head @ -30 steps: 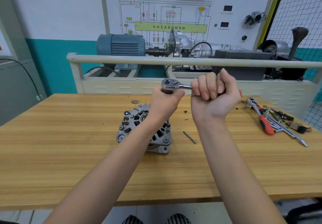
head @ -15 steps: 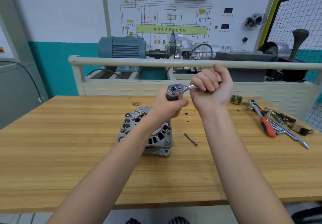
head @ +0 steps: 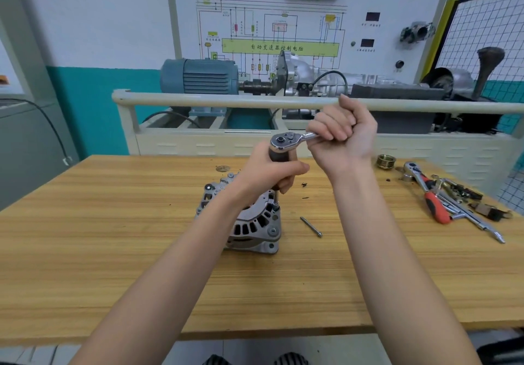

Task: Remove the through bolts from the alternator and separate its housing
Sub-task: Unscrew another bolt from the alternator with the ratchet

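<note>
Right hand [head: 344, 135] around ratchet [head: 286, 141] handle

The left forearm [head: 215, 222] covers much of the alternator [head: 249, 222], while the right hand [head: 344, 137] hides the ratchet handle [head: 307, 137]. Small parts [head: 459, 191] at the worktop [head: 113, 222] edge blur together; both worktop ends run off-frame.

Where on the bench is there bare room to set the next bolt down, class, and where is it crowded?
Free: the bench left of the alternator, and the front strip between the forearms. The loose bolt lies right of the alternator. Crowded: the far right corner, with the red ratchet, loose tools and pulley.
</note>
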`<state>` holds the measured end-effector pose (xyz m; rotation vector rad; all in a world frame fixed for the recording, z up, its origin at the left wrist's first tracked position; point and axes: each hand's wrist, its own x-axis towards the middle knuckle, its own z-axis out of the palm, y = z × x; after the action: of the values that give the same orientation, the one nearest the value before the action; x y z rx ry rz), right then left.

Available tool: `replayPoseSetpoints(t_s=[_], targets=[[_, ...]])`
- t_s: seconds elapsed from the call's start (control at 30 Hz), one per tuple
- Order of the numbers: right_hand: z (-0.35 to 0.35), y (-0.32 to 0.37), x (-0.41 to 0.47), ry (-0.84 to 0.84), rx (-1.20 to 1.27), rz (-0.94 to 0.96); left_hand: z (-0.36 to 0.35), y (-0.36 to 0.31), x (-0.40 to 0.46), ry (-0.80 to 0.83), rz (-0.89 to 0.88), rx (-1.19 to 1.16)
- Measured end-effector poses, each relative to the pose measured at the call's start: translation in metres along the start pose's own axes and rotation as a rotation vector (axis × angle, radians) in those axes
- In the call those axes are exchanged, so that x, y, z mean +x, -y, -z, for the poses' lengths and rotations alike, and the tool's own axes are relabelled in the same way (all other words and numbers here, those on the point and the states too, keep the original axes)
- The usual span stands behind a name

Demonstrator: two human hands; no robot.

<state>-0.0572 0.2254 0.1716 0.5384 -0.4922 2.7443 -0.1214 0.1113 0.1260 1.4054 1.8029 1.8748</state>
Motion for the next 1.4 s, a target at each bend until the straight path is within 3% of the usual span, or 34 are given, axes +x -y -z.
replayPoseSetpoints(t_s=[0.07,0.17,0.4,0.5,0.6,0.8,0.87,1.0,1.27,1.4], targets=[[0.001,0.001,0.008,0.008,0.025,-0.078,0.001,-0.001,0.002,0.065,0.015,-0.036],[0.003,-0.001,0.008,-0.009,0.067,-0.039,-0.005,0.001,0.004,0.017,0.043,-0.081],[0.000,-0.022,-0.033,-0.016,-0.092,0.385,-0.023,0.005,0.007,-0.395,0.016,-0.018],[-0.002,-0.030,-0.041,-0.005,-0.190,0.484,-0.026,0.005,0.008,-0.479,0.031,-0.031],[-0.003,-0.025,-0.034,-0.014,-0.182,0.417,-0.023,0.005,0.005,-0.432,0.031,-0.019],[-0.002,0.001,0.001,-0.004,0.020,-0.058,-0.011,0.005,-0.004,-0.102,-0.042,-0.031],[-0.002,0.003,0.009,-0.014,0.037,-0.134,-0.007,0.004,-0.003,-0.029,-0.026,-0.035],[0.000,-0.009,0.005,-0.002,0.025,-0.043,-0.006,0.003,0.000,-0.109,0.029,-0.064],[-0.001,-0.037,-0.028,-0.009,-0.143,0.349,-0.023,0.004,0.002,-0.391,0.001,-0.075],[-0.003,-0.035,-0.025,-0.019,-0.166,0.316,-0.019,0.005,0.002,-0.336,0.018,-0.071]])
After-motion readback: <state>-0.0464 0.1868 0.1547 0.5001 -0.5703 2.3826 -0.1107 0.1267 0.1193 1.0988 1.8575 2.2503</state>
